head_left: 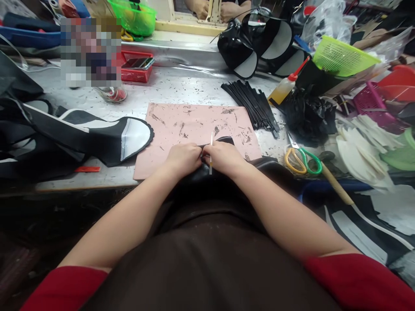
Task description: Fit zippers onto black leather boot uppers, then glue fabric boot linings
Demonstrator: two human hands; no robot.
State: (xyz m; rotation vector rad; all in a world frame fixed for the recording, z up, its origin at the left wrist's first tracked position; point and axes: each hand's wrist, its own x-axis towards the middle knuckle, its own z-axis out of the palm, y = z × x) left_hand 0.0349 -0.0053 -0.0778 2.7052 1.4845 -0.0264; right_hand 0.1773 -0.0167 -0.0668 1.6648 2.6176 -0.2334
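Both my hands rest at the near edge of a pink work mat (pixel 194 123), knuckles up and fingers curled under. My left hand (pixel 182 159) presses and grips a black leather piece (pixel 227 141) that lies between the two hands. My right hand (pixel 225 157) is closed on the same piece and also pinches a thin white stick (pixel 211 152) that stands nearly upright between the hands. The fingertips of both hands are hidden.
A black-and-white shoe upper (pixel 106 138) lies left of the mat. A stack of black strips (pixel 253 103), a glue bottle (pixel 285 86) and yellow-green scissors (pixel 303 160) lie to the right. Baskets, a red tray (pixel 138 71) and more uppers (pixel 259 47) crowd the back. Another person's hands (pixel 223 8) show at the top.
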